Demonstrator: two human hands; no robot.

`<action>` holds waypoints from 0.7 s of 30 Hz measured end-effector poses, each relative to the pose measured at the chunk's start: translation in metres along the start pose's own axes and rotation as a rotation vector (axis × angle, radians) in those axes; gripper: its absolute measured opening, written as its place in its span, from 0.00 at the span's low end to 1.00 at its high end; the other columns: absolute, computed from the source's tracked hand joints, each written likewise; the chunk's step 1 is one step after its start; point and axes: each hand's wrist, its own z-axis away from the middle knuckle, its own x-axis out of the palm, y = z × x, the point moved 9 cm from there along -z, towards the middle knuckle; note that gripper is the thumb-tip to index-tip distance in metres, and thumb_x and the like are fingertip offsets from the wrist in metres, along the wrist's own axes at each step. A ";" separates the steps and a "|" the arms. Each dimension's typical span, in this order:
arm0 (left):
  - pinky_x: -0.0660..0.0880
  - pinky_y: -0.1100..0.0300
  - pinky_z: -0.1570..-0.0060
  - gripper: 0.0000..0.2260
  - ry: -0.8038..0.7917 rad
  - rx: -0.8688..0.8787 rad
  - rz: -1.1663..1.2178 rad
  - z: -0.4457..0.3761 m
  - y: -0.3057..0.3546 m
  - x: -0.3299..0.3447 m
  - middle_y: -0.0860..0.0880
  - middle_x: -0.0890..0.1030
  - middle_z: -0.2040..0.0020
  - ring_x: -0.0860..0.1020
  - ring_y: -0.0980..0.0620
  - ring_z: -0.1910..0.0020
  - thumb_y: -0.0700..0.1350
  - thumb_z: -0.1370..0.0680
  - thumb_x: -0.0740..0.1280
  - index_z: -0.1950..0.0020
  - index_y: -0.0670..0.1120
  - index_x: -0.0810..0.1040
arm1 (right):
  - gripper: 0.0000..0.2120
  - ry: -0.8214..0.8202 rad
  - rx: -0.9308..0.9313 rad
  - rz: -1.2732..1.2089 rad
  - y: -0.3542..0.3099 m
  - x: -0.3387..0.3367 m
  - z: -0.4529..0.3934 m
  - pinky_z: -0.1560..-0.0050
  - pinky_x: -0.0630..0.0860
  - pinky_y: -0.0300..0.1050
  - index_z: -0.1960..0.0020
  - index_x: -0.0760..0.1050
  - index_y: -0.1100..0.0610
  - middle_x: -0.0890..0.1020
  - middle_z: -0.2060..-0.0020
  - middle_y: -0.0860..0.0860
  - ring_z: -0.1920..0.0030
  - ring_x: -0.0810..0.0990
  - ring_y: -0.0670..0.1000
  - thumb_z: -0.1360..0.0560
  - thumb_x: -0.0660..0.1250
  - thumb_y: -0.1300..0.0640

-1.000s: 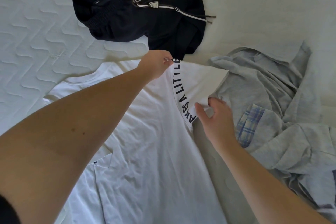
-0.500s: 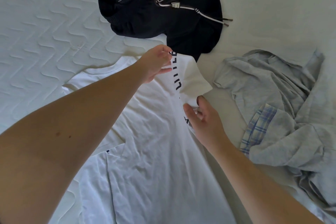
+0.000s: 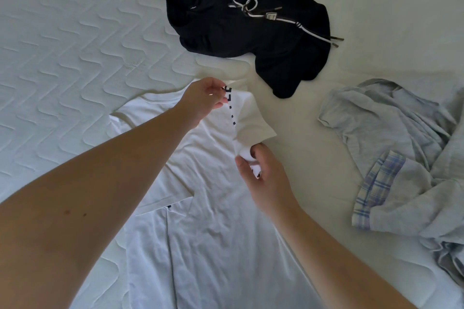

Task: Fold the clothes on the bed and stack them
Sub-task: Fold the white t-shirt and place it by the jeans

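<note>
Both hands, left hand and right hand, keep pinching the white t-shirt sleeve, now folded further in toward frame center.

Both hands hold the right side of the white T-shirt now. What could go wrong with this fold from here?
1. The left hand and right hand only pinch the white T-shirt at its edge, so the sleeve could slip out and the fold come out crooked.
2. The shirt body is wrinkled; folding now may press creases in.
3. The dark hoodie lies close, so the sleeve could catch on it.
</note>
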 end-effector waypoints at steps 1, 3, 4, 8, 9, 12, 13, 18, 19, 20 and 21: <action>0.81 0.59 0.48 0.06 0.009 -0.001 0.000 0.001 -0.004 -0.006 0.48 0.81 0.58 0.84 0.55 0.58 0.34 0.21 0.67 0.49 0.44 0.78 | 0.08 -0.007 -0.006 0.013 -0.003 0.006 0.000 0.62 0.66 0.30 0.54 0.71 0.54 0.76 0.57 0.44 0.53 0.77 0.39 0.23 0.63 0.49; 0.80 0.59 0.47 0.06 0.009 -0.017 -0.012 0.004 -0.011 -0.017 0.48 0.81 0.59 0.83 0.55 0.58 0.33 0.21 0.66 0.48 0.43 0.78 | 0.06 -0.010 -0.028 0.045 -0.008 0.018 0.000 0.61 0.67 0.26 0.55 0.67 0.50 0.72 0.59 0.40 0.53 0.74 0.35 0.22 0.64 0.52; 0.80 0.59 0.47 0.07 0.001 -0.035 -0.025 0.005 -0.016 -0.020 0.48 0.80 0.59 0.82 0.53 0.57 0.33 0.21 0.65 0.49 0.43 0.78 | 0.06 -0.011 -0.024 0.060 -0.007 0.024 0.000 0.60 0.67 0.25 0.55 0.67 0.50 0.71 0.58 0.40 0.51 0.74 0.36 0.22 0.65 0.54; 0.79 0.55 0.44 0.11 0.061 -0.202 -0.073 0.008 -0.046 -0.030 0.44 0.80 0.51 0.80 0.49 0.50 0.33 0.21 0.60 0.47 0.45 0.79 | 0.05 -0.016 0.025 0.184 0.010 0.041 -0.002 0.52 0.74 0.36 0.49 0.74 0.60 0.74 0.53 0.46 0.47 0.75 0.51 0.22 0.66 0.58; 0.79 0.54 0.45 0.11 0.103 -0.258 -0.019 0.011 -0.056 -0.032 0.43 0.80 0.50 0.79 0.48 0.51 0.34 0.21 0.59 0.46 0.46 0.78 | 0.06 -0.030 0.042 0.190 0.014 0.045 -0.002 0.51 0.73 0.34 0.48 0.74 0.61 0.75 0.52 0.48 0.47 0.76 0.52 0.22 0.66 0.58; 0.81 0.51 0.49 0.11 0.166 -0.368 0.130 0.022 -0.076 -0.027 0.45 0.78 0.56 0.78 0.49 0.55 0.42 0.18 0.60 0.37 0.48 0.73 | 0.07 -0.051 0.065 0.190 0.020 0.057 -0.001 0.52 0.67 0.24 0.46 0.75 0.62 0.77 0.50 0.50 0.48 0.77 0.53 0.22 0.66 0.59; 0.81 0.51 0.49 0.12 0.163 -0.388 0.145 0.025 -0.079 -0.024 0.46 0.78 0.57 0.78 0.50 0.56 0.45 0.18 0.61 0.34 0.49 0.71 | 0.07 -0.051 0.064 0.192 0.021 0.060 -0.002 0.52 0.67 0.23 0.45 0.75 0.61 0.77 0.50 0.50 0.48 0.77 0.53 0.22 0.66 0.60; 0.81 0.48 0.51 0.22 0.135 -0.464 0.135 0.040 -0.088 -0.020 0.47 0.78 0.43 0.79 0.48 0.45 0.54 0.20 0.64 0.28 0.52 0.64 | 0.18 -0.083 0.008 0.252 0.016 0.077 -0.006 0.42 0.73 0.36 0.34 0.74 0.57 0.77 0.38 0.48 0.41 0.75 0.50 0.24 0.64 0.67; 0.80 0.50 0.52 0.22 0.146 -0.460 0.083 0.042 -0.088 -0.024 0.47 0.77 0.42 0.79 0.47 0.44 0.55 0.20 0.64 0.28 0.52 0.64 | 0.22 -0.121 -0.005 0.276 0.016 0.082 -0.005 0.39 0.72 0.40 0.32 0.73 0.57 0.75 0.35 0.49 0.39 0.73 0.50 0.24 0.64 0.69; 0.79 0.51 0.52 0.21 0.165 -0.447 0.048 0.042 -0.088 -0.028 0.47 0.77 0.40 0.79 0.47 0.44 0.55 0.20 0.63 0.29 0.51 0.65 | 0.25 -0.185 -0.027 0.290 0.016 0.089 -0.003 0.36 0.70 0.41 0.30 0.71 0.57 0.74 0.33 0.49 0.36 0.71 0.50 0.25 0.63 0.71; 0.79 0.52 0.53 0.20 0.181 -0.436 0.038 0.044 -0.088 -0.032 0.46 0.77 0.39 0.80 0.47 0.46 0.55 0.19 0.62 0.29 0.50 0.66 | 0.26 -0.280 -0.056 0.294 0.016 0.098 0.001 0.33 0.68 0.42 0.30 0.70 0.57 0.73 0.33 0.50 0.34 0.70 0.50 0.26 0.62 0.72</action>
